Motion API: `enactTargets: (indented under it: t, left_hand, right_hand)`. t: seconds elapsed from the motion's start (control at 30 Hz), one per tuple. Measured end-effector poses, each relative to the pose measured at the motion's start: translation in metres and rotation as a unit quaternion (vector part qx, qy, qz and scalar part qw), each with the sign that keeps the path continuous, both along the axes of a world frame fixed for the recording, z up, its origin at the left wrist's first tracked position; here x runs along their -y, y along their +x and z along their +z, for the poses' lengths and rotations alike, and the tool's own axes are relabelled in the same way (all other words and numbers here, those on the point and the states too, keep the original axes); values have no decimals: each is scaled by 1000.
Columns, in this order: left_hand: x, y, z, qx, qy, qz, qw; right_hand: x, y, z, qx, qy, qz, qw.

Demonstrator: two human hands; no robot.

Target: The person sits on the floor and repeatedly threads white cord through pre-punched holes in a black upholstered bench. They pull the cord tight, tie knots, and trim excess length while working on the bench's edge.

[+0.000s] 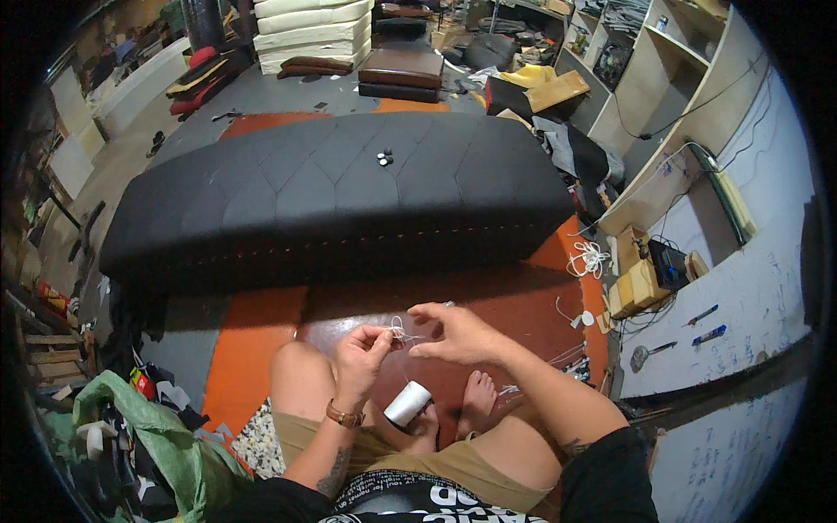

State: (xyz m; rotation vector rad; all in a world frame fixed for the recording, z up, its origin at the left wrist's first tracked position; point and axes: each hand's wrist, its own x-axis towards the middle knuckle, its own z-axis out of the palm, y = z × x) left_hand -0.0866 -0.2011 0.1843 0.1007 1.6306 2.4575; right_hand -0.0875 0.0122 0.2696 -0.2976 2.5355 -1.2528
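Note:
My left hand [359, 356] pinches a small looped bunch of white thread [398, 329] between thumb and fingertips. Just to the right, my right hand [458, 334] has its thumb and fingers spread apart, and loose strands stretch toward it. Below the hands, a white spool of thread [406, 404] lies tilted against my foot, a strand running up from it. Beyond them lies a long black upholstered piece [323, 179] with a diamond-stitched top and a row of small studs or holes along its near side. Several black and white buttons [384, 158] rest on it.
White cord [589, 259] is coiled by the right end of the upholstered piece, near yellow blocks [639, 288]. A green sack [157, 427] stands at the lower left. Shelves [680, 52] line the right side. Stacked foam [312, 35] and brown cushions [401, 70] are behind.

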Motion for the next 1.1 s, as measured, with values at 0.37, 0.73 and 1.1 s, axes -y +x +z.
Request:
enactTargets:
  t: [0.37, 0.73, 1.1]
  left_hand:
    - [22, -12, -15, -27, -74, 64, 995]
    - [12, -1, -15, -94, -254, 18, 962]
    - [7, 3, -2, -106, -290, -90, 947]
  right_hand:
    - [-10, -11, 19, 103, 122, 47, 986]
    - [-64, -18, 61, 56, -142, -186, 971]
    - [-72, -23, 65, 62, -272, -279, 919]
